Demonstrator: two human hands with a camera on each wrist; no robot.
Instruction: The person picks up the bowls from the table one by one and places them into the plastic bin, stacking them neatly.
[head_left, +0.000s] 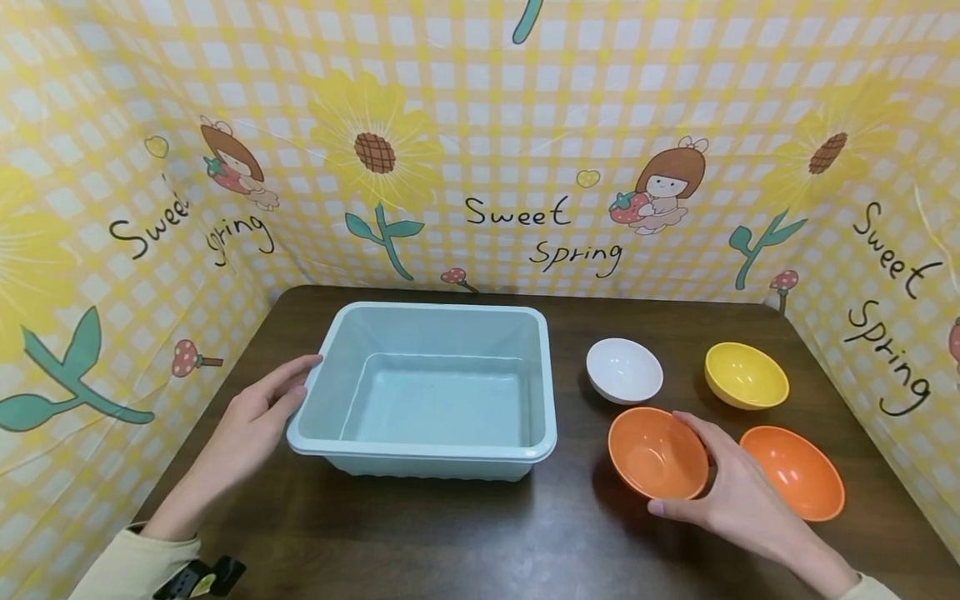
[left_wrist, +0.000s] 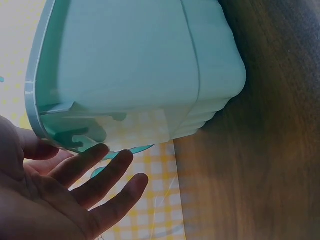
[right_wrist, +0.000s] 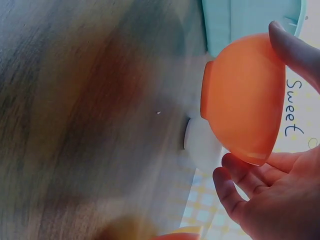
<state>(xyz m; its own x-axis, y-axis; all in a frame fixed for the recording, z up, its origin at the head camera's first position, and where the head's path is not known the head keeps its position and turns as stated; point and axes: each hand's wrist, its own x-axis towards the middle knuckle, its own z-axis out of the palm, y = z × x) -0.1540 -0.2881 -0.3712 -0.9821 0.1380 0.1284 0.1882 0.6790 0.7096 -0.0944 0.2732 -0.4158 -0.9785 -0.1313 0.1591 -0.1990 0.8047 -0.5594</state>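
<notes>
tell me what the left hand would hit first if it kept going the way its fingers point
The left hand points at the teal tub, fingers at its left rim. Going on, it would likely meet that rim straight away.

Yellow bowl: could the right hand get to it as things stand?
Probably yes, once freed: the right hand holds an orange bowl, and nothing stands over the yellow bowl just beyond it.
</notes>
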